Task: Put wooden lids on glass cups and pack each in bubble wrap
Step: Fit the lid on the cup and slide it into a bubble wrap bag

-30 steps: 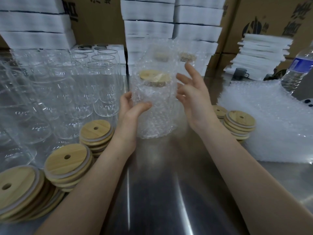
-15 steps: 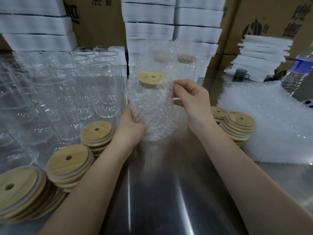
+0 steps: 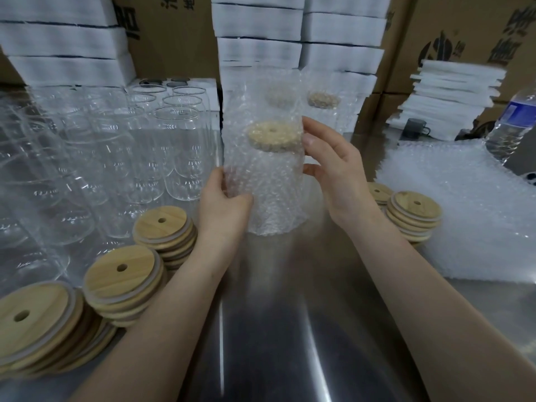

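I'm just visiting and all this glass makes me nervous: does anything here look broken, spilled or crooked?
Nothing looks broken or spilled. Only the nearest stack of wooden lids, at lower left, has slumped and fans out sideways instead of standing straight.

A glass cup (image 3: 269, 181) stands upright inside a sleeve of clear bubble wrap (image 3: 261, 91), which covers it all round and rises loose above its top. A round wooden lid (image 3: 274, 136) with a small hole sits flat on the cup and shows pale through the wrap. The left hand (image 3: 223, 204) grips the wrap low on the cup's left side; the right hand (image 3: 330, 163) holds the right side by the lid. Just behind stand two more wrapped, lidded cups (image 3: 323, 100). Bare glass cups (image 3: 177, 146) stand upright in rows to the left. Loose wooden lids lie in stacks, three to the near left (image 3: 121, 280) and two to the right (image 3: 414, 210), beside a pile of bubble wrap sheets (image 3: 464, 204).
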### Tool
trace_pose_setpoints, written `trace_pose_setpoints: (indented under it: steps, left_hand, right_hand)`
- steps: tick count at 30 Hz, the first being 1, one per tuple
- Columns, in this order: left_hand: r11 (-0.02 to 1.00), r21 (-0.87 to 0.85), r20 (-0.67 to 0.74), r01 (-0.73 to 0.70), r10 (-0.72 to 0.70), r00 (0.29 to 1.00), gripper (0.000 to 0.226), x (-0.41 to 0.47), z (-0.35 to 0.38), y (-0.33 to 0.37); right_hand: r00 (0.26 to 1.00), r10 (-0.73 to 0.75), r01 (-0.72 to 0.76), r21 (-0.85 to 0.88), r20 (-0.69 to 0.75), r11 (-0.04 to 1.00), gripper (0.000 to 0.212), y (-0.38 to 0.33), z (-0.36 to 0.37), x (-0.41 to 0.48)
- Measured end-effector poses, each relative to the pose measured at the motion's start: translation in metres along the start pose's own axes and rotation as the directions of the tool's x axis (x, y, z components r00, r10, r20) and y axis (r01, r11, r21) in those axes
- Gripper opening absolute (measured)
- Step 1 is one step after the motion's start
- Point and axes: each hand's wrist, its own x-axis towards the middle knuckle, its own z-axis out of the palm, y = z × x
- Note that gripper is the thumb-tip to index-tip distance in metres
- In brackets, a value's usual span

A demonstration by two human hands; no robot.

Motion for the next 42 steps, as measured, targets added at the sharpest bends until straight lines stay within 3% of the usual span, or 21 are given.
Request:
trace_pose_setpoints:
  steps: [4, 9, 16, 23, 29, 32, 37, 42]
  left_hand:
    - [0.961, -0.273, 0.062, -0.049, 0.069, 0.996, 0.052, -0.002, -0.002, 0.019]
    - [0.923, -0.364, 0.041, -0.126, 0.151, 0.988, 0.038, -0.003, -0.005, 0.028]
    - [0.911, -0.39, -0.025, -0.135, 0.136, 0.99, 0.009, 0.005, -0.012, 0.03]
    - [0.91, -0.388, -0.084, -0.145, 0.122, 0.989, 0.021, 0.009, -0.018, 0.038]
    - [0.916, -0.389, -0.016, -0.092, 0.093, 0.996, 0.033, 0.014, -0.02, 0.038]
    - [0.917, -0.391, -0.003, -0.079, 0.084, 0.996, 0.022, 0.014, -0.02, 0.039]
    - [0.867, -0.494, -0.019, -0.067, 0.066, 0.998, 0.032, 0.012, -0.018, 0.037]
    - [0.848, -0.526, -0.04, -0.065, 0.052, 0.998, 0.032, 0.01, -0.012, 0.031]
  right_hand:
    - [0.998, -0.062, 0.061, -0.011, -0.007, 0.998, 0.034, 0.0, 0.0, 0.0]
    - [0.989, -0.129, 0.131, 0.016, -0.066, 0.991, 0.008, -0.005, -0.003, 0.0]
    - [0.979, -0.183, 0.189, 0.069, -0.087, 0.98, 0.016, -0.01, 0.001, -0.003]
    - [0.977, -0.177, 0.19, 0.107, -0.122, 0.976, 0.021, -0.01, 0.002, -0.004]
    - [0.983, -0.136, 0.154, 0.141, -0.127, 0.978, 0.025, -0.008, 0.002, -0.002]
    - [0.986, -0.109, 0.131, 0.188, -0.124, 0.973, 0.028, -0.007, 0.001, -0.002]
    - [0.997, -0.04, 0.061, 0.306, -0.073, 0.95, 0.047, -0.005, 0.003, -0.001]
    - [0.998, 0.05, -0.024, 0.436, -0.049, 0.9, 0.052, 0.002, 0.004, 0.0]
